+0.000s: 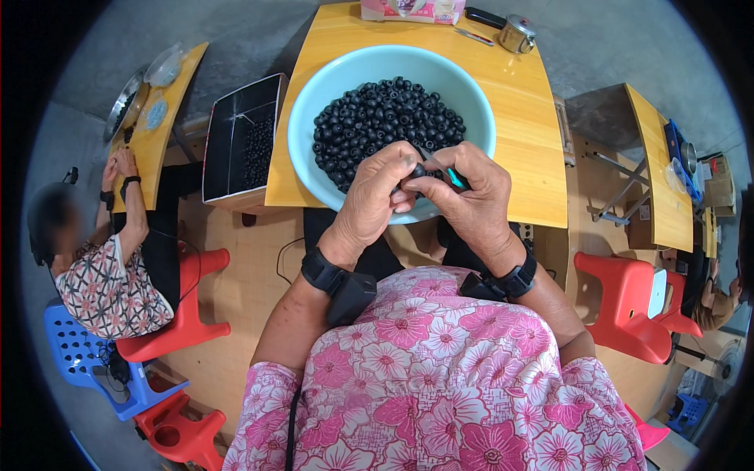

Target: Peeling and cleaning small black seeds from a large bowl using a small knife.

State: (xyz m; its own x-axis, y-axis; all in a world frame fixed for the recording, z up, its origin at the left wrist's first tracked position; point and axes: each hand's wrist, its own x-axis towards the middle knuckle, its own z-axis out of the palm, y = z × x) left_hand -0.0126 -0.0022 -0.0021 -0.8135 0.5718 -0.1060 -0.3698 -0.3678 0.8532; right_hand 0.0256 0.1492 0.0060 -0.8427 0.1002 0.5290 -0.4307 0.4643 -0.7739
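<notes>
Over the near rim of a light blue basin (305, 161), my two hands meet. Pinched in the fingers of my left hand (367, 188) is a small round black part (418, 171). My right hand (477, 196) is closed on a small knife with a teal and black handle (456, 179); its blade lies close to the black part, but the exact contact is hidden by my fingers. Many more round black parts (385, 118), several showing a hole in the middle, are heaped inside the basin.
The basin stands on a yellow wooden table (522, 118). At its far side are a metal cup (517, 34), a red-and-silver tool (473, 37) and a pink package (412, 9). A box (242, 141) of black parts adjoins the table's left. Another person (110, 259) sits further left; red stools (624, 306) stand right.
</notes>
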